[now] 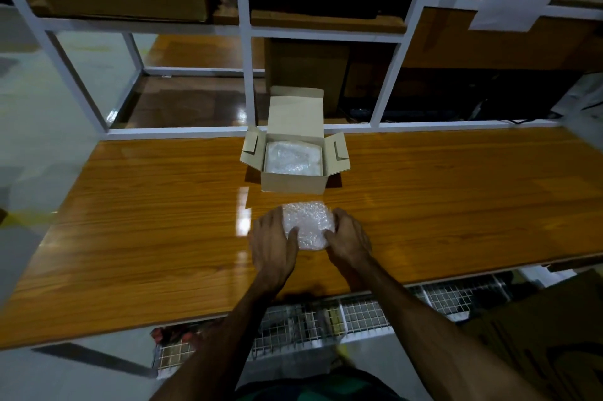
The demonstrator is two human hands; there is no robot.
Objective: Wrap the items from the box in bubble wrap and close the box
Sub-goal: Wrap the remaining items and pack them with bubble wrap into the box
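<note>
Cupping the bubble-wrapped bundle [306, 224] with your left hand [272, 240] and right hand [347, 237], fingers curled around its sides, keeps the wrap from unfolding; box [293, 165] sits open behind it on the worktop [130, 205].

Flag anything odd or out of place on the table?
Nothing stands out. The box sits upright with its flaps open and a wrapped item inside. The left hand and right hand hold a wrapped bundle on the table.

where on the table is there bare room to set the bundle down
Bare table left of the box and right of it. Crowded only in the middle: both hands hold the wrapped bundle just before the box.
</note>
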